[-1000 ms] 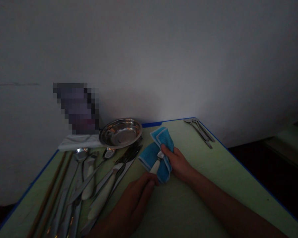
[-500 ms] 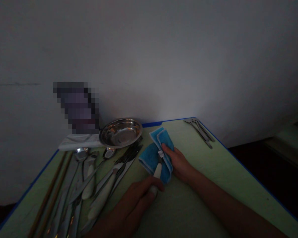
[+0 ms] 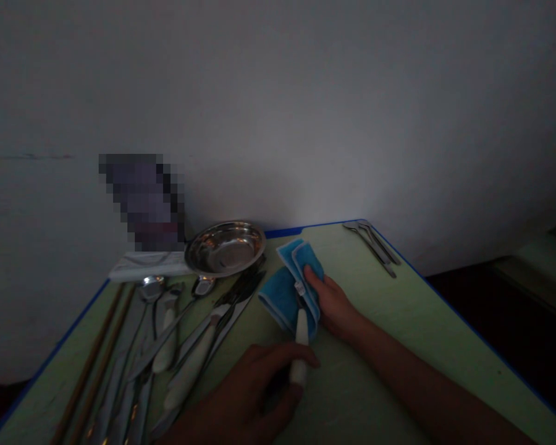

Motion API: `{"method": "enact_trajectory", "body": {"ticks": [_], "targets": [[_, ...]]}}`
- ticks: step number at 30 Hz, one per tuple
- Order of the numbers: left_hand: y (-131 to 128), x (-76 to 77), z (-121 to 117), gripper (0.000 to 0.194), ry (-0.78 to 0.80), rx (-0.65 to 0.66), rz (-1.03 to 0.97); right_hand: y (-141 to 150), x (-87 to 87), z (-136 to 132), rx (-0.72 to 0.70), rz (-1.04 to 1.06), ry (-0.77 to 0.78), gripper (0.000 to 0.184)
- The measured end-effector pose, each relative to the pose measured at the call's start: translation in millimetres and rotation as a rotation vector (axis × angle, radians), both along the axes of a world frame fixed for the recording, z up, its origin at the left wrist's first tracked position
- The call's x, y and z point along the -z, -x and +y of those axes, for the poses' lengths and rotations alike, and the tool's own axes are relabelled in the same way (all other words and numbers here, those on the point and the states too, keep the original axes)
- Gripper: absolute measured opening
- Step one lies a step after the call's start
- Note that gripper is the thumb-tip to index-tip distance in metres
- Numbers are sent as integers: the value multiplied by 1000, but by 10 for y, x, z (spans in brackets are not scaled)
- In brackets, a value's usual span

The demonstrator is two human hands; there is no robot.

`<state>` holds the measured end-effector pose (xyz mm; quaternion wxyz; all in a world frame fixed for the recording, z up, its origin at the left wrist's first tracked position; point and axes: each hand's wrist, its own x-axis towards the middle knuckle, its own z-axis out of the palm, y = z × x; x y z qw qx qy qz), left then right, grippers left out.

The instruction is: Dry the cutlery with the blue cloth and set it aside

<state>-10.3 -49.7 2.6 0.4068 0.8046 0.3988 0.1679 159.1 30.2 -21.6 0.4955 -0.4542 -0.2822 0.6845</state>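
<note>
My left hand [image 3: 259, 383] pinches the lower end of a white-handled utensil [image 3: 301, 327] between thumb and fingers. The utensil's metal head disappears into the folds of a blue cloth [image 3: 278, 298], so its kind is hidden. My right hand [image 3: 334, 306] is closed around that cloth from the right side, thumb on top, with the utensil's neck between the folds. A small white tag shows on the cloth. To the left of my left hand lies a white-handled piece of cutlery [image 3: 194, 364] among several metal ones.
A shallow steel bowl [image 3: 227, 250] stands by the wall. Left of it are a ladle-like spoon [image 3: 152, 287], more cutlery and a pair of wooden chopsticks [image 3: 90, 364]. Slim metal utensils [image 3: 373, 247] lie at the far right corner. A blurred-out object [image 3: 143, 204] leans on the wall.
The white handle has swung more upright, and its lower end has shifted right and downward with my left fingers, which have spread a little. The right hand and cloth have barely moved.
</note>
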Motion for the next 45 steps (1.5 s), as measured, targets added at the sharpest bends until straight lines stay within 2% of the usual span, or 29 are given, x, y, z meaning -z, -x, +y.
{"method": "enact_trajectory", "body": {"ticks": [3,7,11,15,24,30,35,37,41,45], "targets": [[-14,3,-6,31,-41,1,10,13,-22,19,58,72,32,34],[-33,26,-19,28,-59,-16,67,12,-40,26,34,162,30,33],[-60,51,-9,27,-59,-65,62,2,-23,0,-2,77,-13,30],[-75,32,24,24,-86,-73,-7,-14,35,-21,-100,-38,-107,28],[-84,33,31,28,-70,-44,-15,-35,50,-26,-185,-63,-218,22],[-118,-8,43,29,-57,-37,9,-39,31,-30,-202,-99,-236,21],[-104,31,38,30,-61,-47,10,-21,-11,-34,-177,-80,-267,22],[-99,48,39,30,-78,-48,4,-15,2,-32,-145,-81,-234,25],[-104,28,46,32,-87,-22,25,-2,54,-14,-55,-43,-76,33],[-91,17,38,30,-89,-35,27,19,1,3,-2,55,10,30]]}}
